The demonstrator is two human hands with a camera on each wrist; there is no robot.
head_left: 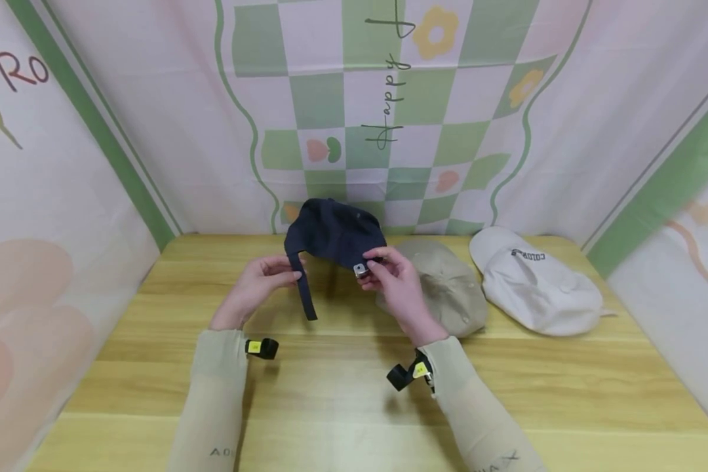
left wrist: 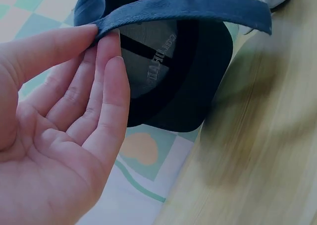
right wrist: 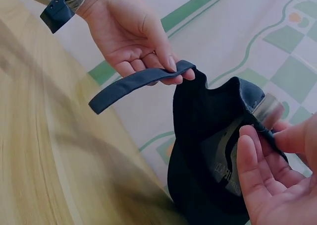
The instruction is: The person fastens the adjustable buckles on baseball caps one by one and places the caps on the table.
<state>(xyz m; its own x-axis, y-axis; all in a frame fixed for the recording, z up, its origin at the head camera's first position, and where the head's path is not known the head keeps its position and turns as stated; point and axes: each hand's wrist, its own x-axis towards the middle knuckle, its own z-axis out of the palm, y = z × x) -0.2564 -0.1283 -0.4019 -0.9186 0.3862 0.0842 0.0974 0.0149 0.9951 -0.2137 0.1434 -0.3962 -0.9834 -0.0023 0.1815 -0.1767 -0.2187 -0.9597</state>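
A navy baseball cap is held up above the table's far side, its back opening toward me. My left hand pinches its long loose strap between thumb and fingers near where it joins the cap, and the free end hangs down. On the other side, my right hand pinches the cap's edge beside a silver metal buckle. The strap is out of the buckle. In the right wrist view the inside of the cap shows, with lettering partly in shadow.
A khaki cap lies on the wooden table just behind my right hand. Farther right is a white cap with dark lettering. A patterned curtain hangs along the table's back edge. Each wrist wears a black camera strap.
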